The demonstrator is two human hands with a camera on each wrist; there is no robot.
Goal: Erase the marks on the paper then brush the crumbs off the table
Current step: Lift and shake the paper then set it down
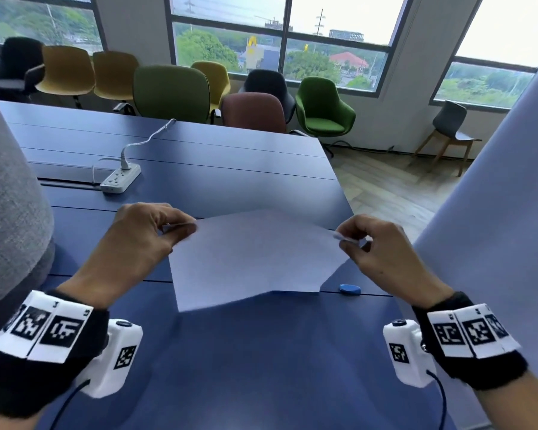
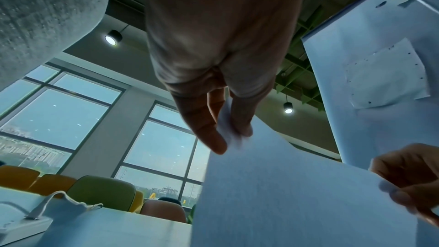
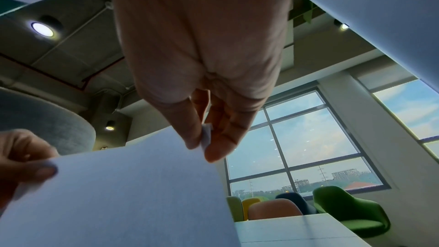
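A white sheet of paper (image 1: 255,256) hangs lifted above the blue table (image 1: 261,361), held by two opposite corners. My left hand (image 1: 180,228) pinches its left corner between thumb and fingers. My right hand (image 1: 343,238) pinches the right corner. The left wrist view shows the paper (image 2: 297,194) from below, with the left hand (image 2: 228,138) gripping its edge. Seen from the right wrist, the paper (image 3: 118,198) is nipped by the right hand (image 3: 204,144). A blue eraser (image 1: 349,289) lies on the table under the sheet's right side. No marks show on the paper.
A white power strip (image 1: 120,179) with a plugged cable lies at the back left of the table. Coloured chairs (image 1: 171,91) line the far edge. A grey padded shape (image 1: 10,197) rises on the left and a pale panel (image 1: 494,212) on the right.
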